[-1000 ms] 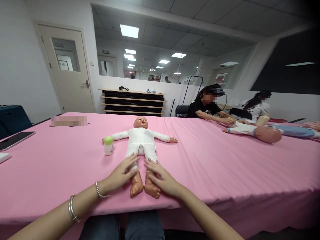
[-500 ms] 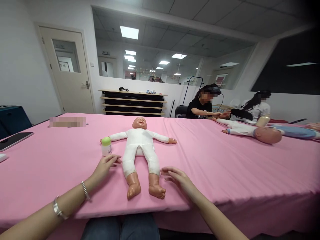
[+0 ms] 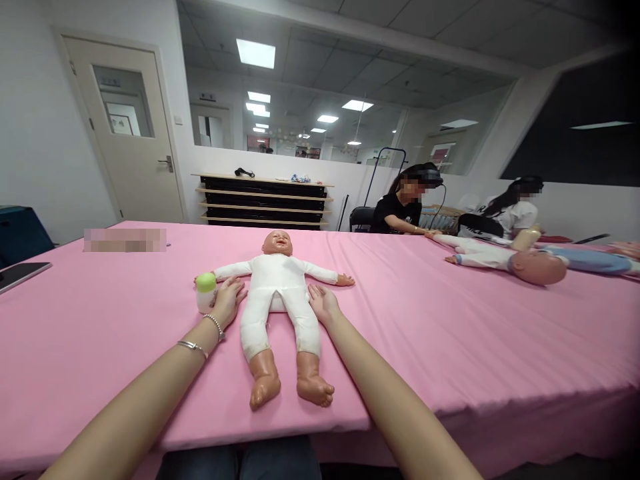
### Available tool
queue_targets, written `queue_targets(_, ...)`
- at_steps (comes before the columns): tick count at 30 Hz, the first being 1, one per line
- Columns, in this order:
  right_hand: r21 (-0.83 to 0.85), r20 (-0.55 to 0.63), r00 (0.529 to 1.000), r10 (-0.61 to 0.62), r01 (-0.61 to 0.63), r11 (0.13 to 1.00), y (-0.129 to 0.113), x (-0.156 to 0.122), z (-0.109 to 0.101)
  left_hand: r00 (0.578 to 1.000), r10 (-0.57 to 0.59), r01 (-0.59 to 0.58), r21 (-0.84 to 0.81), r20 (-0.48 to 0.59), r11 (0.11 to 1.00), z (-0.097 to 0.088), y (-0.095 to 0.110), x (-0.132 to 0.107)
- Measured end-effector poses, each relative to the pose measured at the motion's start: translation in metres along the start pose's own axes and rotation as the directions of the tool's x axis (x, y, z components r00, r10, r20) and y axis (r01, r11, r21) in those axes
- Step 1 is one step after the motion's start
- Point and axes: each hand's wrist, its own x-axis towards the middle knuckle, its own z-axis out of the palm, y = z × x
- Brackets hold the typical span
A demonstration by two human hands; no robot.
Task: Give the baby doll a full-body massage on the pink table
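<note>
A baby doll (image 3: 279,280) with a white cloth body lies on its back on the pink-covered table (image 3: 420,333), arms spread, feet toward me. My left hand (image 3: 229,301) is beside the doll's hip, fingers stretched out and empty. Just left of that hand stands a small white bottle (image 3: 206,301) with a green cap, partly covered by it. On the other side, my right hand (image 3: 323,303) lies along the doll's side with its fingers extended. Its fingertips are close to the doll's waist; whether they touch it I cannot tell.
Two people, one in a black shirt (image 3: 397,203) and one in a white shirt (image 3: 523,215), sit at the far right. Near them lie another doll (image 3: 537,267) and blue cloth (image 3: 585,260). A phone (image 3: 23,275) rests at the left edge, with a blurred item (image 3: 125,241) behind it.
Both hands have moved forward from beside the doll's legs to its hips and waist. The left hand now overlaps the bottle. The view has shifted slightly.
</note>
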Motion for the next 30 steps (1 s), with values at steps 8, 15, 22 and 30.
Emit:
queue_targets(8, 0.431, -0.075, 0.996, 0.049, -0.012, 0.902, -0.007, 0.018, 0.004, 0.986, -0.086, 0.065, -0.145, -0.146, 0.987, 0.004, 0.012, 0.004)
queue_targets(15, 0.482, -0.049, 0.994, 0.099, -0.064, 0.874, -0.013, 0.015, 0.001, 0.976, -0.154, 0.123, -0.197, -0.153, 0.973, -0.003, 0.016, 0.01)
queue_targets(22, 0.475, -0.035, 0.992, 0.123, -0.092, 0.875, -0.013, 0.016, -0.001, 0.981, -0.176, 0.153, -0.238, -0.081, 0.959, -0.007, 0.019, 0.008)
queue_targets(30, 0.453, -0.001, 0.993, 0.116, -0.103, 0.886, -0.013, 0.015, -0.002, 0.976, -0.208, 0.186, -0.235, -0.07, 0.954, -0.007, 0.019, 0.008)
